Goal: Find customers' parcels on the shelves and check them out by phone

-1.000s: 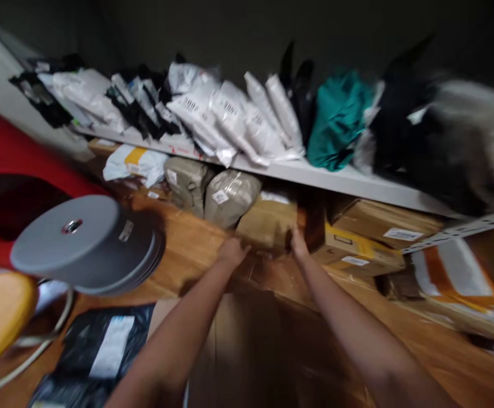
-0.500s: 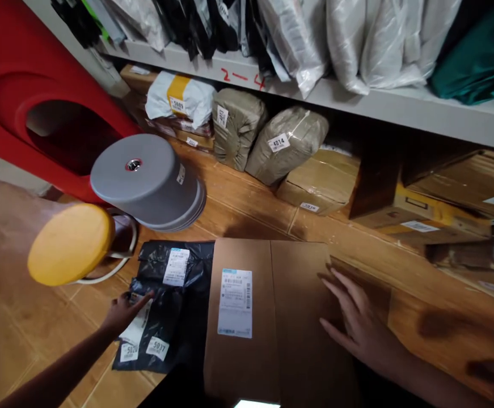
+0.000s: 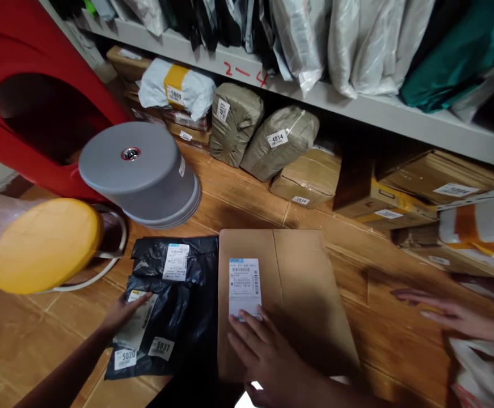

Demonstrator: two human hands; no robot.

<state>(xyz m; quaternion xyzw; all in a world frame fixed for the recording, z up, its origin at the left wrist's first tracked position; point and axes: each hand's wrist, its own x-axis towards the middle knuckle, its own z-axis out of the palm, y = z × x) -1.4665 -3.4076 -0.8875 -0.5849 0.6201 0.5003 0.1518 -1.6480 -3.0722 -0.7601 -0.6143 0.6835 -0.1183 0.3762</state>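
Matte cardboard box under right hand.

Parcels on a shelf and a wooden floor

A grey shelf marked "2-4" crosses the top, packed with white, black and teal mailer bags. Under it stand two taped khaki bundles and several cardboard boxes. At left sit a stack of grey stools, a yellow stool and a red plastic object.
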